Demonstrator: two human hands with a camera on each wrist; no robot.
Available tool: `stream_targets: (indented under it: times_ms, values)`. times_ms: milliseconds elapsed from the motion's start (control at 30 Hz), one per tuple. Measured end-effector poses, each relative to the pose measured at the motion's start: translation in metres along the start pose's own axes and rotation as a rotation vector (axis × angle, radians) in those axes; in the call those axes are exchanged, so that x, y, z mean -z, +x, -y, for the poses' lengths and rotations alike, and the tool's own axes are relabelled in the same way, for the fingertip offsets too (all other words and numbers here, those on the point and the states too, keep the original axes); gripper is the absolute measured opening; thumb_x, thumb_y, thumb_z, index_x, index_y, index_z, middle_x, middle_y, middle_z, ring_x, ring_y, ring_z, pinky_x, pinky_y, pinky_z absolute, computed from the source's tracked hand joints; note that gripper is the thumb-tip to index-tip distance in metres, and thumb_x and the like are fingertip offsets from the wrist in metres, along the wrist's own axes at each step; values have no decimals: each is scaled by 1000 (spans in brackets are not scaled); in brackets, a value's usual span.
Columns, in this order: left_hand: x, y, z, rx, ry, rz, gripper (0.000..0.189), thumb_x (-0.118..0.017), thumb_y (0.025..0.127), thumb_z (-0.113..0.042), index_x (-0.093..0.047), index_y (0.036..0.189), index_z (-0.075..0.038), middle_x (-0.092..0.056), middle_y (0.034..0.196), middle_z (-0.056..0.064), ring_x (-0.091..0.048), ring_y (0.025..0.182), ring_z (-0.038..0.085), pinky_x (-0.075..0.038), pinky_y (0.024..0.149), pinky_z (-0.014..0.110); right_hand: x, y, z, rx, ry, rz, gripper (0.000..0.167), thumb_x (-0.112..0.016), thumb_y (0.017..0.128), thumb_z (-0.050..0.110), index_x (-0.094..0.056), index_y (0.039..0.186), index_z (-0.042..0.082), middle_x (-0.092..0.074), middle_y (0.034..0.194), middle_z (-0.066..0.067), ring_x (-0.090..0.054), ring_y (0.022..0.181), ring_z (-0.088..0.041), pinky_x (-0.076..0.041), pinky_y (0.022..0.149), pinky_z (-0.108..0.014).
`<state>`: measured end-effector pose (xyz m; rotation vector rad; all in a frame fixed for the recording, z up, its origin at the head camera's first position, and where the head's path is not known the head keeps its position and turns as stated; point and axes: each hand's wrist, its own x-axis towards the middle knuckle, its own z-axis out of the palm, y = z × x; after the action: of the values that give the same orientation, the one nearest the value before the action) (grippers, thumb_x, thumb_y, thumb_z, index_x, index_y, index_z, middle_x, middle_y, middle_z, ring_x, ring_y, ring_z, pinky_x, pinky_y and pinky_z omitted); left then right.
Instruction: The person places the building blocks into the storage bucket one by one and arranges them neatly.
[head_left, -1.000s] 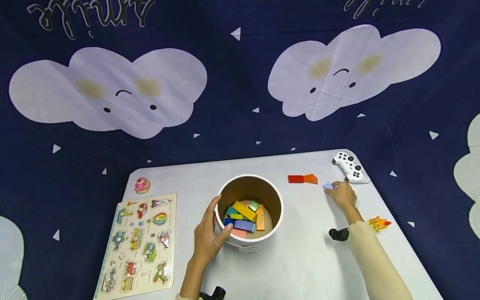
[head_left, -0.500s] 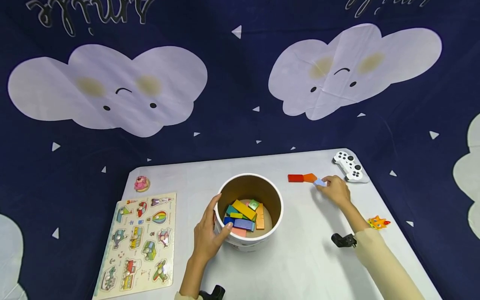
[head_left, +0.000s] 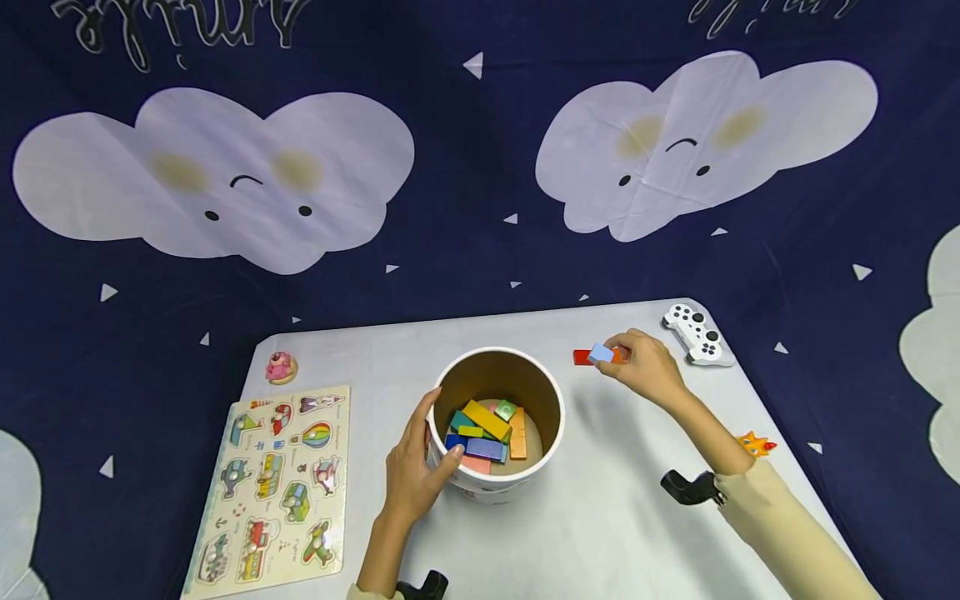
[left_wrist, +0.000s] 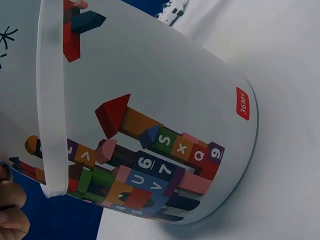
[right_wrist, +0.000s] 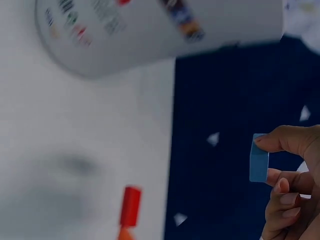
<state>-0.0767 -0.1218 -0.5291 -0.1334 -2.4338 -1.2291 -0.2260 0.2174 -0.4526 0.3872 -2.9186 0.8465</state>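
Observation:
My left hand (head_left: 414,477) grips the near-left rim of a white round bucket (head_left: 491,371), thumb over the edge and fingers along the outside. Inside lie several coloured wooden blocks, among them a yellow block (head_left: 486,419). In the left wrist view the bucket's printed wall (left_wrist: 200,85) fills most of the picture, with fingertips at the lower left. My right hand (head_left: 645,367) pinches a light blue block (head_left: 601,352) between thumb and fingers, raised above the table. Behind it, partly covered in the head view, are a red block (head_left: 581,357) and an orange block (head_left: 621,355).
A picture puzzle board (head_left: 281,492) lies at the left with a pink toy (head_left: 281,367) behind it. A white game controller (head_left: 693,334) is at the far right corner. An orange spiky toy (head_left: 756,444) lies near the right edge, partly behind the right forearm.
My right hand has carried the light blue block leftward from near the controller, up over the red and orange blocks. My left hand stays on the bucket.

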Motion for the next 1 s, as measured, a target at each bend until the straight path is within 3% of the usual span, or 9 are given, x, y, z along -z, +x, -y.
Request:
stream_targets:
  times_ms: [500, 733, 1000]
  values:
    - [1, 0, 0, -2, -1, 0, 76, -59, 81, -46, -37, 152, -33, -53, 146, 6, -66, 106, 31, -55, 77, 51, 12, -14, 87, 265, 51, 12, 28, -83, 72, 19, -74, 95, 5, -53, 74, 1, -46, 68, -12, -38, 61, -28]
    - [1, 0, 0, -7, -1, -3, 76, -59, 81, -46, -37, 152, -32, -53, 146, 6, -67, 106, 32, -55, 77, 51, 16, -19, 114, 323, 15, 129, 20, -80, 74, 21, -71, 89, 12, -45, 71, 5, -41, 66, -9, -31, 58, -25]
    - [1, 0, 2, -15, -2, -3, 77, -59, 80, -47, -37, 152, -32, -54, 145, 7, -67, 99, 29, -55, 73, 48, 19, -19, 141, 374, -37, 277, 20, -80, 74, 22, -72, 90, 11, -48, 73, 5, -44, 68, -8, -34, 60, -25]
